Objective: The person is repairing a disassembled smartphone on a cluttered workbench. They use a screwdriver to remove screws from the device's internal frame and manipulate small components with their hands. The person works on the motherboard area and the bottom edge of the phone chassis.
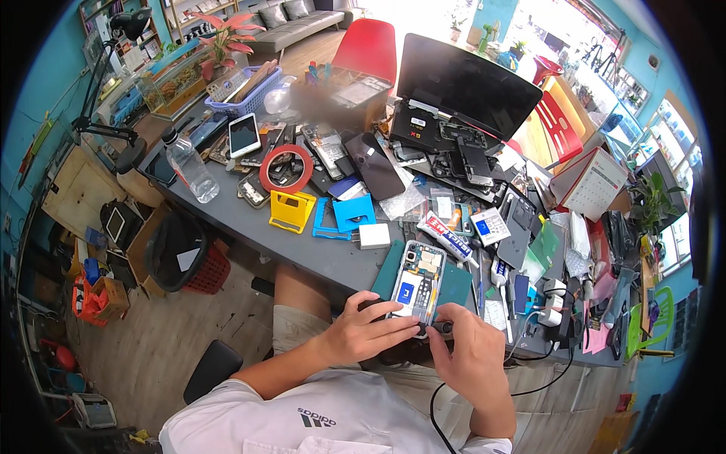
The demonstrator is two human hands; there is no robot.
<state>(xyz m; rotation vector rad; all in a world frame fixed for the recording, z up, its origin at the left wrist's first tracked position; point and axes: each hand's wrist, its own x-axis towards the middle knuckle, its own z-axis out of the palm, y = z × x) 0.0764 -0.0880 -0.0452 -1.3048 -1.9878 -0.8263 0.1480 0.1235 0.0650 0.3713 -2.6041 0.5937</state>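
An opened smartphone (414,284) rests tilted over the green mat (455,289) at the table's front edge. Its back is off, showing the circuit board, camera and a white battery with a blue label. My left hand (363,331) holds the phone from the left, fingers lying across its lower part. At the phone's lower right end, my right hand (470,352) pinches a small dark cylindrical piece (445,328). A black cable (434,408) emerges below this hand; whether it joins that piece is hidden. Just beyond the phone lies a white, blue and red tube (448,234).
A yellow phone stand (292,211), red tape roll (286,169), white adapter (373,236) and water bottle (190,168) stand on the left. Phone parts and a black monitor (465,83) crowd the back. Chargers (550,309) and cables lie at right.
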